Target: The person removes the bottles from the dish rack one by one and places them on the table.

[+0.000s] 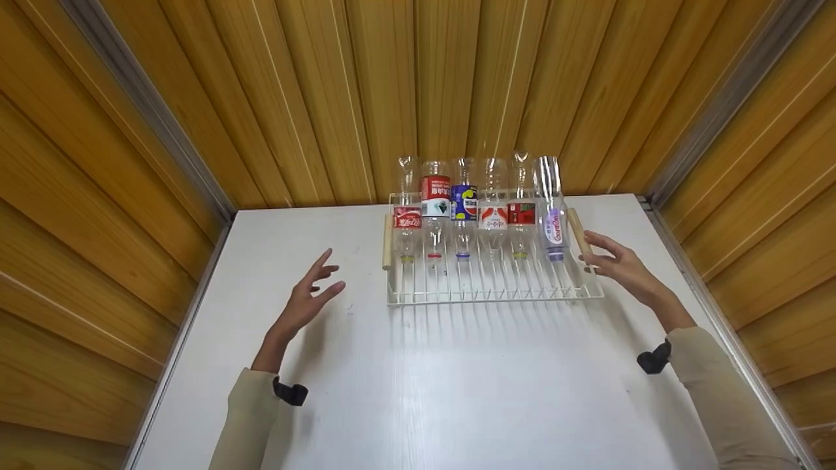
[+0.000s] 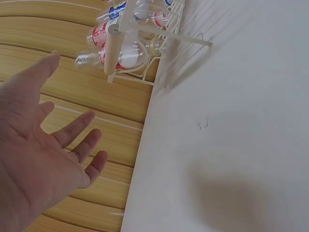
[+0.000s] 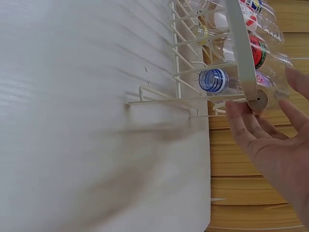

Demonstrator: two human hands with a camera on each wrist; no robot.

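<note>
In the head view a white wire rack (image 1: 496,300) stands on the white table, with a wooden handle on each side. Several empty plastic bottles lie side by side in it, caps or necks toward me, among them a clear bottle with a purple label (image 1: 554,225) at the right end. My right hand (image 1: 624,269) is at the right wooden handle (image 1: 577,228). Its fingertips touch the handle's near end, loosely bent, as the right wrist view shows. My left hand (image 1: 305,303) hovers left of the rack, fingers spread and holding nothing, apart from the left wooden handle (image 1: 387,243).
The white tabletop (image 1: 457,391) extends in front of the rack and to its left. Wood-patterned panels (image 1: 444,85) rise behind the table and along both sides, with grey metal strips (image 1: 140,85) at the corners.
</note>
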